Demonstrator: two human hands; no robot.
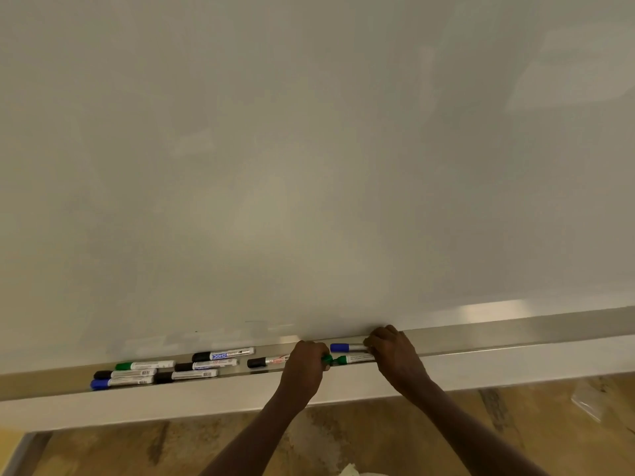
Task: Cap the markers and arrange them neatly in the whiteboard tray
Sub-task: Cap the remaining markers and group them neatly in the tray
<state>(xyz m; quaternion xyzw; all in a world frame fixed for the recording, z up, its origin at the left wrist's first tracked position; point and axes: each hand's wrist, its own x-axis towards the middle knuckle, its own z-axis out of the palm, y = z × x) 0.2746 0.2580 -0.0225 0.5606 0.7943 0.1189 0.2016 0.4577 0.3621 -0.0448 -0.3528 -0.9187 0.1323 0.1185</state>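
Observation:
Along the foot of the whiteboard runs a long metal tray (481,341). My left hand (304,367) pinches a green cap (326,359) at the tip of a green marker (354,359). My right hand (395,355) grips that marker's white barrel in the tray. A blue-capped marker (343,347) lies just behind it. A black-capped marker (266,361) lies to the left of my left hand. Further left, several capped markers (154,372) lie in loose rows, with green, black and blue caps.
The blank whiteboard (309,166) fills the upper view. Below the tray's white front lip (206,400) is a wood-patterned floor (378,438). A clear plastic piece (589,400) lies on the floor at the right.

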